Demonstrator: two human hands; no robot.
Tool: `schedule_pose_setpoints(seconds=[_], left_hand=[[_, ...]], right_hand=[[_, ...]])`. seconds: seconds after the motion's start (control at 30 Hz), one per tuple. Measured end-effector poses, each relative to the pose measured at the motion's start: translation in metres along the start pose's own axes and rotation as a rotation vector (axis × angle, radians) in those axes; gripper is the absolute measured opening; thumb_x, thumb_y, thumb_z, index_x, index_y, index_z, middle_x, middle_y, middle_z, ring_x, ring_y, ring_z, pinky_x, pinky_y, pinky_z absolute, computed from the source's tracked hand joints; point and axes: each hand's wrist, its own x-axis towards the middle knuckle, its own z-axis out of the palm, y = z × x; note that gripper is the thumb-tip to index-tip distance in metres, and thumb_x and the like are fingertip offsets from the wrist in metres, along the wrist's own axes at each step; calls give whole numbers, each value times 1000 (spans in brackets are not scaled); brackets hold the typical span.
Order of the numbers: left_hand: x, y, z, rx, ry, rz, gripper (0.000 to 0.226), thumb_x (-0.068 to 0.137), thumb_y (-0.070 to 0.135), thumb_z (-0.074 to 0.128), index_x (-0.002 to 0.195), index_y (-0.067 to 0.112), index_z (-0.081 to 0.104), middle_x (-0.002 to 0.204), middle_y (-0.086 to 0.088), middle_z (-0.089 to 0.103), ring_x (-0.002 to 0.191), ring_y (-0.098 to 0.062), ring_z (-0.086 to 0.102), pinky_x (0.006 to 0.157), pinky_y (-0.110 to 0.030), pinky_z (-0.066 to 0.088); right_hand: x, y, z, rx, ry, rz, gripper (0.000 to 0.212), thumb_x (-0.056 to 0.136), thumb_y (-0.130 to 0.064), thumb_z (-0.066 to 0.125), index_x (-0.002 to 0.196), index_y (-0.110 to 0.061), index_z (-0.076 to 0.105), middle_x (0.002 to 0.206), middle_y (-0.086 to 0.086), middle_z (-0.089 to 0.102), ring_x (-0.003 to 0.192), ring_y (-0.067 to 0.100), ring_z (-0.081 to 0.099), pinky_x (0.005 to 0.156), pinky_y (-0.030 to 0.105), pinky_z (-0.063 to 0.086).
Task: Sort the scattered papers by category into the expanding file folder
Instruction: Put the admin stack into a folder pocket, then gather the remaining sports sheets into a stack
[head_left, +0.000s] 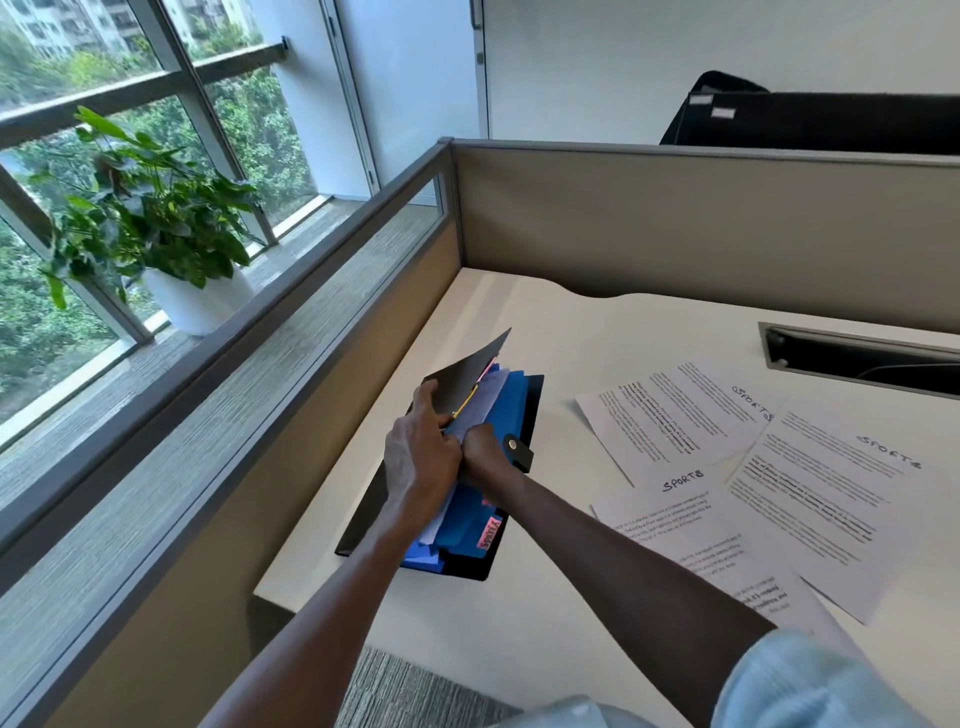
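Here both hands work in the expanding file folder (511, 410): left hand (418, 457) fingers grip its raised cover, right hand (480, 452) fingers clench inside its dividers; three papers (831, 499) lie right of it.

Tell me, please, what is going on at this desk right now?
A person is filing papers into an expanding file folder lying on the desk. The left hand holds back the black cover and front dividers, while the right hand is pushed in among the blue pockets. Three sheets headed SPORTS lie loose on the desk to the right, not yet filed.
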Motion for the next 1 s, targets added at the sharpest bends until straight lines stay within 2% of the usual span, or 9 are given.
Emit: schedule_pose_setpoints(seconds=[0.1, 0.2, 0.3, 0.43, 0.6, 0.7, 0.83, 0.9, 1.0], left_hand=[[9, -1, 0, -15, 6, -2, 72, 79, -2, 61, 145, 19, 41, 106, -5, 75, 98, -23, 70, 82, -32, 53], [17, -6, 6, 57, -12, 11, 71, 81, -3, 60, 146, 17, 39, 104, -6, 76, 91, -24, 71, 73, -38, 56], [14, -12, 16, 155, -38, 21, 68, 85, -6, 51, 147, 16, 36, 96, -10, 75, 72, -24, 65, 59, -36, 51], [8, -24, 33, 218, -73, 20, 57, 89, -7, 48, 142, 11, 42, 96, -12, 73, 70, -23, 61, 53, -29, 44], [10, -35, 49, 256, -128, -27, 43, 94, 0, 53, 137, 8, 47, 87, -9, 65, 65, -13, 47, 51, -25, 34], [7, -38, 57, 261, -178, -34, 24, 93, 6, 60, 117, 5, 54, 73, 2, 51, 55, -6, 40, 48, -20, 28], [14, -30, 69, 221, -284, -167, 30, 92, 15, 66, 114, 2, 50, 103, -14, 64, 90, -26, 60, 75, -36, 50], [20, -18, 77, 206, -244, -215, 45, 88, 10, 68, 125, -3, 45, 123, -23, 57, 116, -38, 54, 97, -44, 45], [17, 8, 90, 127, -103, -150, 59, 80, -5, 59, 135, 1, 40, 135, -22, 48, 128, -39, 42, 108, -44, 36]], right_hand=[[0, -15, -13, -334, 35, -95, 24, 94, -9, 49, 112, 4, 60, 107, 20, 63, 93, 27, 60, 68, 33, 45], [-3, -29, -28, -340, 45, -166, 8, 87, -2, 54, 90, -2, 62, 83, 15, 60, 81, 23, 57, 60, 28, 39], [-15, -44, -51, -233, 28, -236, 20, 81, 4, 62, 101, -1, 63, 80, 9, 58, 73, 16, 53, 58, 24, 40], [-26, -37, -88, -178, 65, -270, 33, 78, -2, 71, 111, -2, 64, 99, 8, 68, 94, 17, 64, 82, 26, 49], [-34, 5, -134, -63, 170, -195, 24, 83, -1, 66, 106, 0, 65, 101, 12, 71, 87, 21, 73, 75, 20, 49], [-42, 33, -159, -15, 209, -131, 20, 84, -1, 65, 104, 1, 65, 99, 16, 72, 82, 21, 74, 81, 26, 55], [-49, 67, -189, 23, 235, -66, 17, 84, -1, 65, 101, -1, 66, 92, 17, 73, 83, 23, 74, 95, 42, 53], [-53, 82, -205, 33, 277, -40, 15, 84, -1, 65, 99, -2, 67, 89, 16, 74, 83, 23, 74, 94, 42, 54], [-57, 102, -229, 57, 356, -17, 12, 84, 2, 64, 96, -1, 67, 88, 18, 73, 82, 26, 74, 92, 43, 55]])
